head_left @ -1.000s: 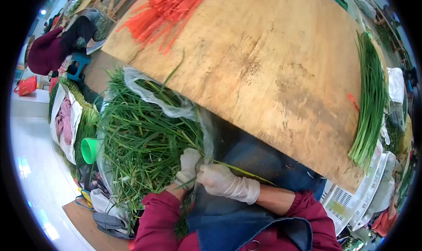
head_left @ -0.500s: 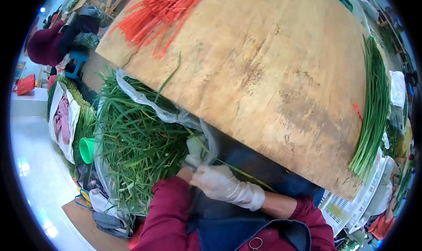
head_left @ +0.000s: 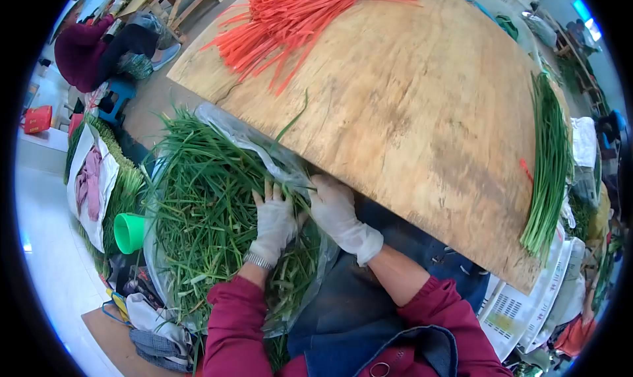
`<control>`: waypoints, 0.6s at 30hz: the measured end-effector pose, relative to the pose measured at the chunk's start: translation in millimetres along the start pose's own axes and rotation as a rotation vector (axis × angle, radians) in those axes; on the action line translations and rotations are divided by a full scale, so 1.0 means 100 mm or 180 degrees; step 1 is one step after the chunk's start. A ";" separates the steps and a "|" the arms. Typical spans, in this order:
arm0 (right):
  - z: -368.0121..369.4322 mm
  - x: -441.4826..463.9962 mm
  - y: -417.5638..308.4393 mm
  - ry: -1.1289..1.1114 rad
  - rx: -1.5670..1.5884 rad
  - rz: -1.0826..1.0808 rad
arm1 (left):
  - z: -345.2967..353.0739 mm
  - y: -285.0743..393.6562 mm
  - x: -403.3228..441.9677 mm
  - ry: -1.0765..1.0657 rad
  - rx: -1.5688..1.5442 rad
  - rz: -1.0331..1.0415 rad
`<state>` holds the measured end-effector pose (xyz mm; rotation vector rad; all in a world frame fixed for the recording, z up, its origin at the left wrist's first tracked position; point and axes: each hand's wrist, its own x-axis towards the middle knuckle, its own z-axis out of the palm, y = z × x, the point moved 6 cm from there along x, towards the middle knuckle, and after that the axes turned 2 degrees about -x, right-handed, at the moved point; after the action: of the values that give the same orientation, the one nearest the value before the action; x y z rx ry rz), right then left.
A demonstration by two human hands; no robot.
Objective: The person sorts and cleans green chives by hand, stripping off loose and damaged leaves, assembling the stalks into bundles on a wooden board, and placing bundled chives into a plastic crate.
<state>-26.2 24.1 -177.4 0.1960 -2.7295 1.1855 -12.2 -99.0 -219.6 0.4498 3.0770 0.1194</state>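
Observation:
My left hand [head_left: 273, 224], in a thin whitish glove, lies with fingers spread on a heap of loose green leaves [head_left: 211, 212]. The leaves fill a clear plastic bag [head_left: 244, 139] below the table edge. My right hand [head_left: 339, 215], gloved too, is at the bag's rim beside the wooden tabletop. Its fingers are curled against the plastic and partly hidden. A long green leaf [head_left: 292, 118] sticks up from the bag over the board.
The wooden tabletop [head_left: 409, 133] bears red plastic strips [head_left: 283, 31] and a bundle of long green stalks [head_left: 548, 172]. A green cup [head_left: 129, 232] stands left of the bag. White crates [head_left: 514, 311] are at lower right. A seated person [head_left: 82, 54] is at upper left.
My hands were close together at the bag's lower right edge. They have moved up and apart, the left onto the leaves with fingers spread, the right to the rim. The view has shifted.

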 end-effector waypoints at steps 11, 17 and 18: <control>-0.10 -0.03 -0.15 0.0008 -0.0480 -0.0724 | 1.42 -0.61 0.61 -0.1975 -0.0333 -0.0835; 0.13 -0.04 -0.12 -0.0497 -0.2704 -0.1201 | 1.38 -0.69 0.88 -0.1857 -0.0263 -0.0827; 0.02 0.01 -0.13 -0.0448 -0.2642 -0.1404 | 1.34 -0.70 0.91 -0.1834 -0.0263 -0.0813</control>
<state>-25.0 14.1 -169.1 0.7221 -2.8094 -0.0980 -113.4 -130.4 -360.7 0.0618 2.5197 0.0894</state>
